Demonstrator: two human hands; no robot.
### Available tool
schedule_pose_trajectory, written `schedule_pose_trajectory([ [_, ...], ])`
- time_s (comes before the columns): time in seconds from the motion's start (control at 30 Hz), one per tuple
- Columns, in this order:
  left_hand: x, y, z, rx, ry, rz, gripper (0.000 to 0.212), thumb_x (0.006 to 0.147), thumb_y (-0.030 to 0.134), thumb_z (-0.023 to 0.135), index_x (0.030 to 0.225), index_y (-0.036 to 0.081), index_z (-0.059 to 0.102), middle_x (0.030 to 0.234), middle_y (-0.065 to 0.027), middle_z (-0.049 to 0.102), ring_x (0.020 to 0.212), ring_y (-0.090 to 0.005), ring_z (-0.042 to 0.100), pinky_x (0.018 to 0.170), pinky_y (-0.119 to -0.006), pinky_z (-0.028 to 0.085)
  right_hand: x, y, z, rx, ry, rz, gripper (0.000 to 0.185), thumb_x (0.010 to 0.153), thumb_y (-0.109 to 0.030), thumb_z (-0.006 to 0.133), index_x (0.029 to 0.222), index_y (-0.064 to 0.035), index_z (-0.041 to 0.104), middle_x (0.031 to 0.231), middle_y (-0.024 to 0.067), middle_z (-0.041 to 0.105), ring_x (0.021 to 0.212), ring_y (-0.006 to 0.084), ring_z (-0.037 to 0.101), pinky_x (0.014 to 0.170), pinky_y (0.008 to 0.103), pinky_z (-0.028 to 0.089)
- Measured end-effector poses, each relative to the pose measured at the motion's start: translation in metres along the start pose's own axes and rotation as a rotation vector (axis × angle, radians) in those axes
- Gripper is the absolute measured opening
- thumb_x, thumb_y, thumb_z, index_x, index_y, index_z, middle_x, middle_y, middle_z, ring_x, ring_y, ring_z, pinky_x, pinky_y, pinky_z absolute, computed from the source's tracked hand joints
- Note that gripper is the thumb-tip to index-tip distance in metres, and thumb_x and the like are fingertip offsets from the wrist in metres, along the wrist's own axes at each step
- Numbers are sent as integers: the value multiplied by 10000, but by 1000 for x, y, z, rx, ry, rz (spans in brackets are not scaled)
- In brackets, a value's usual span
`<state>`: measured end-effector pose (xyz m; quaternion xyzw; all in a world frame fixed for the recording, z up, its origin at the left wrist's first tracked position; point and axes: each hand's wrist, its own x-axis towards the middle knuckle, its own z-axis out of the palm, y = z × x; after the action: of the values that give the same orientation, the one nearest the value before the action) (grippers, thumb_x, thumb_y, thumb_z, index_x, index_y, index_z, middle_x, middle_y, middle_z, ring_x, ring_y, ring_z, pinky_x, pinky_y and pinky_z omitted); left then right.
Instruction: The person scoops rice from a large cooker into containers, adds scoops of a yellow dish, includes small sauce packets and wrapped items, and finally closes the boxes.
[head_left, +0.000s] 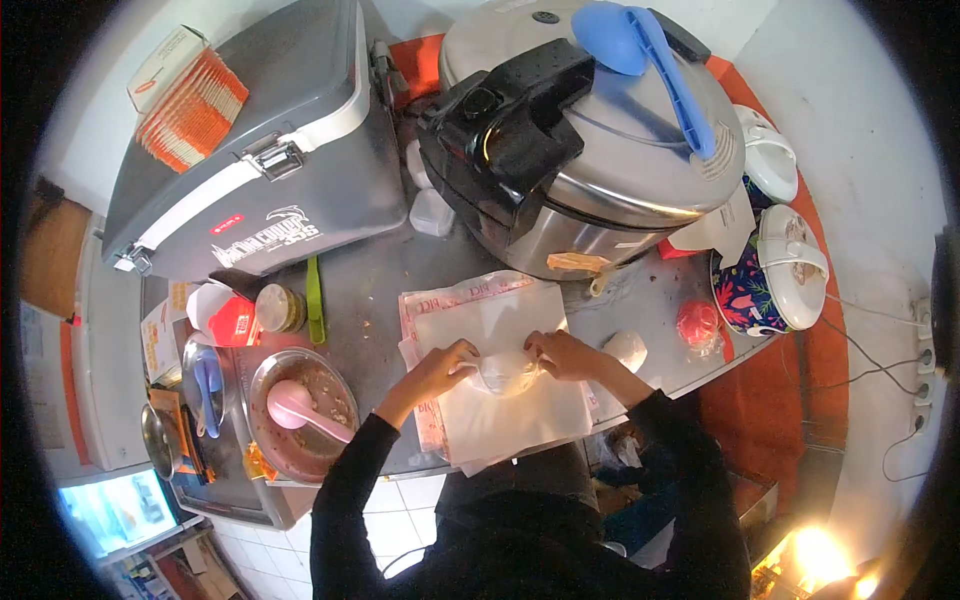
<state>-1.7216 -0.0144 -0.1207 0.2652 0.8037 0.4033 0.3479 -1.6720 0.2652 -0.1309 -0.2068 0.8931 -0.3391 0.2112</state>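
Observation:
A small, rounded, whitish bundle (502, 377) in thin paper or film lies on a stack of wrapping-paper sheets (510, 431). My left hand (444, 369) pinches its left edge. At the opposite side, my right hand (566, 355) pinches its right edge between thumb and fingers. What the wrap contains cannot be seen. Pink-printed plastic sheets (427, 431) show beneath and around the paper. A similar whitish bundle (626, 350) rests on the metal table, beside my right wrist.
A large rice cooker (600, 225), topped by blue rice paddles (671, 82), stands behind the paper. Left are a grey cooler box (322, 195), a jar (280, 308) and a metal bowl (259, 382) with a pink ladle (292, 405). Right sits a floral food container (739, 289).

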Motion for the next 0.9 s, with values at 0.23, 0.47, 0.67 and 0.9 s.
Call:
schedule_pose_trajectory([
  [0.23, -10, 2, 49, -165, 444, 279, 195, 857, 65, 639, 1029, 29, 555, 918, -89, 627, 913, -194, 610, 813, -313, 468, -22, -17, 31, -18, 374, -93, 369, 679, -66, 672, 983, -3, 473, 971, 185, 541, 862, 424, 544, 777, 513, 435],
  [0.47, 12, 23, 83, -754, 314, -160, 124, 884, 101, 638, 974, 42, 574, 794, -12, 555, 687, -70, 455, 644, -246, 424, -57, -3, 77, 62, 446, -125, 471, 566, -8, 733, 969, -11, 491, 988, 173, 544, 908, 393, 562, 760, 438, 494],
  [0.67, 22, 31, 83, -238, 583, 48, 244, 877, 174, 650, 1023, 17, 533, 804, -94, 575, 639, -145, 504, 636, -289, 447, -50, -9, 76, 32, 547, -130, 458, 559, -3, 739, 955, -2, 508, 964, 172, 561, 865, 389, 574, 716, 421, 505],
  [0.9, -1, 43, 117, -314, 732, -12, 430, 865, 262, 664, 1150, -23, 516, 999, -160, 604, 887, -205, 601, 755, -303, 479, -44, -39, 41, 468, 489, 99, 316, 751, -152, 725, 976, -12, 553, 906, 100, 590, 818, 219, 604, 683, 323, 489],
])
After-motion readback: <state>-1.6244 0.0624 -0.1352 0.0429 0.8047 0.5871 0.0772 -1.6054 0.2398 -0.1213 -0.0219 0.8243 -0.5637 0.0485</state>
